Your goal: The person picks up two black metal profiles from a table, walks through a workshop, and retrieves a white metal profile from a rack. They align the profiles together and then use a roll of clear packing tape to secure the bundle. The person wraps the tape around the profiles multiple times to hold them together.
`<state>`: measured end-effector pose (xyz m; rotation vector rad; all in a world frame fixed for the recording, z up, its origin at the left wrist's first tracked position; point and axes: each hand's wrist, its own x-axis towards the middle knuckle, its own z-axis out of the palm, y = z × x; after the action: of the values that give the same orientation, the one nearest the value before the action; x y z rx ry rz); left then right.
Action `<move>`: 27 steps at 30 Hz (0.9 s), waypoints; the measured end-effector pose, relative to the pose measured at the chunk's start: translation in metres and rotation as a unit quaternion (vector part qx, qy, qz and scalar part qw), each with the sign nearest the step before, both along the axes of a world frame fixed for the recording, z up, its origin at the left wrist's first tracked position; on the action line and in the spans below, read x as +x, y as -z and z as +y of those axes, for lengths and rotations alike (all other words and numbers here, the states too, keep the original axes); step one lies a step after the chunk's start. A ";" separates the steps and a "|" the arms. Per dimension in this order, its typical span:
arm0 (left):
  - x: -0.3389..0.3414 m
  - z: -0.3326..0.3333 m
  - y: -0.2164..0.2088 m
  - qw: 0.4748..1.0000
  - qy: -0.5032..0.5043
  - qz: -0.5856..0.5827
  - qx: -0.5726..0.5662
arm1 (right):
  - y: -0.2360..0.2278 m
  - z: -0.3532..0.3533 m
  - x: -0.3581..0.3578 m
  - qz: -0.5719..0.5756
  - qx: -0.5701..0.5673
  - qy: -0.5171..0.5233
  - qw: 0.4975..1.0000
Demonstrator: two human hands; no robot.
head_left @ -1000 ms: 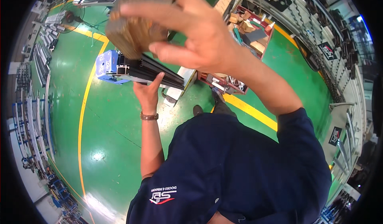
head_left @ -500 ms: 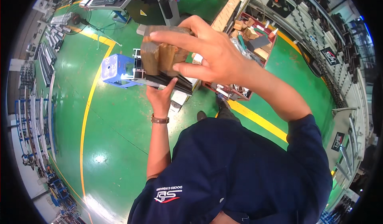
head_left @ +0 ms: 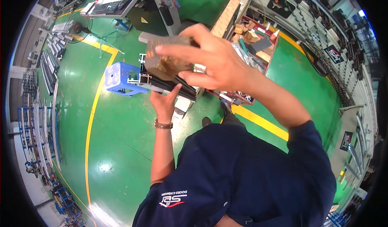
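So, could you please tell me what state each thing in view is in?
Brown block: gripped by the right hand.
Dark profile: held in the left hand.
Blue stool: upright, on the floor.
Red bin: open-topped, holding wooden pieces.
Keyboard: lying on the desk.
Brown wrist strap: worn on the left arm.

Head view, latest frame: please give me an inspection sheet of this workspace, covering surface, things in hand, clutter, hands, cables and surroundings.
Surface: green floor, marked with yellow lines.
Things in hand: brown block, slightly blurred; dark profile. Contact between them: cannot tell.
Clutter: wood pieces and mixed items crowd a dark red box.
Hands: right hand grips the block; left hand holds the profile.
Cables: too small to tell near the fan.
Surroundings: blue stool; keyboard at upper left.
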<state>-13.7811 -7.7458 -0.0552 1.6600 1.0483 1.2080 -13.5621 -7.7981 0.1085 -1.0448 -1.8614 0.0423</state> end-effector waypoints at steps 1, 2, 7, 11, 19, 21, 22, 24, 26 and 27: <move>-0.001 0.000 -0.002 1.000 0.006 0.007 -0.006 | -0.005 0.001 0.000 0.032 0.042 0.007 0.999; -0.001 -0.001 -0.003 1.000 0.012 0.014 -0.013 | -0.009 0.001 0.001 0.047 0.058 0.006 0.997; 0.007 0.000 -0.001 1.000 0.023 0.011 -0.006 | 0.008 -0.013 0.015 -0.024 -0.123 -0.014 0.992; 0.003 0.009 0.011 0.998 -0.010 -0.008 -0.058 | 0.032 -0.023 0.061 0.208 -0.075 0.070 0.973; -0.074 0.037 0.095 0.913 -0.292 -0.148 -0.245 | 0.190 -0.088 0.164 0.482 -0.325 0.256 0.772; -0.090 0.027 0.101 0.887 -0.325 -0.180 -0.276 | 0.223 -0.116 0.180 0.513 -0.362 0.294 0.721; -0.086 0.022 0.097 0.876 -0.331 -0.198 -0.289 | 0.236 -0.129 0.188 0.523 -0.368 0.316 0.701; -0.078 0.011 0.087 0.870 -0.312 -0.241 -0.298 | 0.259 -0.152 0.202 0.542 -0.380 0.356 0.659; -0.082 0.004 0.089 0.843 -0.345 -0.238 -0.336 | 0.276 -0.161 0.218 0.573 -0.394 0.356 0.625; -0.082 0.000 0.092 0.830 -0.355 -0.246 -0.352 | 0.276 -0.159 0.223 0.586 -0.400 0.355 0.608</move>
<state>-13.8634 -7.7462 -0.1471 0.3333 1.5646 1.3480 -13.3395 -7.9570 -0.1677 -1.6742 -0.0532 0.9281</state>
